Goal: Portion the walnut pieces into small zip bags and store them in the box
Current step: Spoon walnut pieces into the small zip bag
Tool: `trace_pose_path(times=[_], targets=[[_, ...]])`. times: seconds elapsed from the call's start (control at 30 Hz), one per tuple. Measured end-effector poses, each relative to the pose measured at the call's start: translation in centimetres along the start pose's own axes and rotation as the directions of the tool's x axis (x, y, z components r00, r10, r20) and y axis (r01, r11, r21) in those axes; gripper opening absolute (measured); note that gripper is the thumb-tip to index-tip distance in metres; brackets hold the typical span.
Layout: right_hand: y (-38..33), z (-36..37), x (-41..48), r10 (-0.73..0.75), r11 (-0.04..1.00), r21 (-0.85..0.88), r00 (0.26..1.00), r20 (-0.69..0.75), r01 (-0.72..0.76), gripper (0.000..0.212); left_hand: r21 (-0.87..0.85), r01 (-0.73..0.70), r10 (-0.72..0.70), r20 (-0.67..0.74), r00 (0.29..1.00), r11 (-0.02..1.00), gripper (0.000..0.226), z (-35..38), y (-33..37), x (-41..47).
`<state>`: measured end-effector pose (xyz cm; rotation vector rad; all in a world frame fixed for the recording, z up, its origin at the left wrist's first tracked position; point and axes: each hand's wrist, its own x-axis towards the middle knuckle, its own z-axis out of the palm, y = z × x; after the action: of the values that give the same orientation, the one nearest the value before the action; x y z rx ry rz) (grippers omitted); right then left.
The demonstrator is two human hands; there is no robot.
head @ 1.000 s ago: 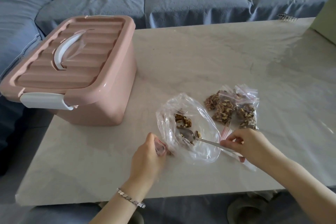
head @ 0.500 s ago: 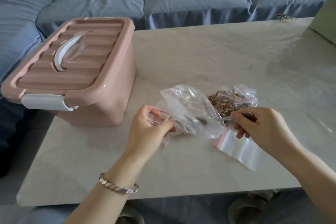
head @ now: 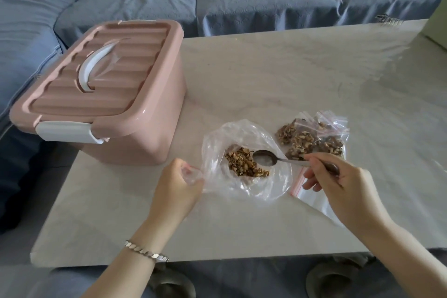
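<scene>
Leftward, box past table edge.

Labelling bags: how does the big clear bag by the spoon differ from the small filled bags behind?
The big clear bag lies open, gripped by the left hand; the small zip bags lie unheld. The big clear bag is mostly empty; the small zip bags are packed, with red strips. Both hold walnuts.

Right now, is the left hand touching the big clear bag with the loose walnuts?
Touching. The head view shows the left hand gripping the bunched edge of the clear bag.
</scene>
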<state>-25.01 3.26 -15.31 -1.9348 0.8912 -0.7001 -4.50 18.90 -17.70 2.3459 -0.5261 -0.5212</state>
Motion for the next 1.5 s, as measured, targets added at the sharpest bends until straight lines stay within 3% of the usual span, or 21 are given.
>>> trace_pose_path(times=[0.1,0.23,0.33,0.5,0.63,0.7,0.83,1.0,1.1,1.2,1.3,1.4,1.5], targets=[[1.0,1.6,-1.0,0.042,0.998,0.045,0.998,-0.042,-0.041,0.018,-0.199,-0.048,0.044,-0.024,0.999,0.979,0.023,1.0,1.8,0.5],[2.1,3.6,-2.1,0.096,0.993,0.076,0.993,-0.065,-0.091,0.019,-0.180,0.092,-0.062,0.162,0.985,0.979,0.028,3.4,2.7,1.4],[2.6,4.8,-2.7,0.115,0.991,0.080,0.992,-0.046,-0.112,0.020,-0.189,0.136,-0.097,0.202,0.975,0.972,0.022,4.7,2.4,1.6],[3.3,5.8,-3.5,0.098,0.995,0.011,0.995,-0.007,-0.098,0.023,-0.466,0.239,-0.163,0.197,0.967,0.852,0.021,5.3,3.2,1.3],[2.9,6.0,-3.4,0.184,0.978,0.094,0.983,0.022,-0.185,0.027,-0.558,0.266,-0.167,0.222,0.961,0.786,0.022,5.8,3.5,1.2],[2.6,6.0,-3.0,0.312,0.922,0.237,0.950,0.017,-0.307,0.022,-0.549,0.233,-0.149,0.193,0.970,0.802,0.023,6.2,3.5,1.3],[2.0,5.0,-2.1,0.536,0.686,0.546,0.842,0.068,-0.481,0.021,-0.475,0.135,-0.133,0.038,0.990,0.870,0.028,5.6,2.3,1.7],[1.6,3.4,-1.2,0.546,0.629,0.591,0.828,0.126,-0.505,0.022,-0.285,0.143,-0.168,-0.064,0.984,0.948,0.033,4.1,-0.7,2.6],[1.6,2.7,-0.6,0.551,0.601,0.598,0.817,0.171,-0.530,0.024,-0.176,0.164,-0.175,-0.051,0.983,0.971,0.028,2.6,-1.6,2.3],[1.4,1.8,-0.2,0.541,0.623,0.569,0.821,0.182,-0.537,0.025,-0.153,0.024,-0.044,-0.125,0.991,0.988,0.028,0.5,-0.6,1.0],[0.7,0.6,0.2,0.511,0.683,0.522,0.845,0.157,-0.511,0.026,-0.058,-0.310,0.286,-0.258,0.923,0.949,0.030,-1.1,2.1,-0.4],[-0.2,-0.8,0.8,0.491,0.722,0.497,0.862,0.121,-0.481,0.029,0.014,-0.491,0.489,-0.115,0.865,0.871,0.028,-1.3,4.6,-1.1],[-1.2,-2.0,1.7,0.471,0.758,0.473,0.878,0.080,-0.449,0.031,0.057,-0.479,0.474,0.080,0.877,0.876,0.029,0.1,5.6,-0.7]])
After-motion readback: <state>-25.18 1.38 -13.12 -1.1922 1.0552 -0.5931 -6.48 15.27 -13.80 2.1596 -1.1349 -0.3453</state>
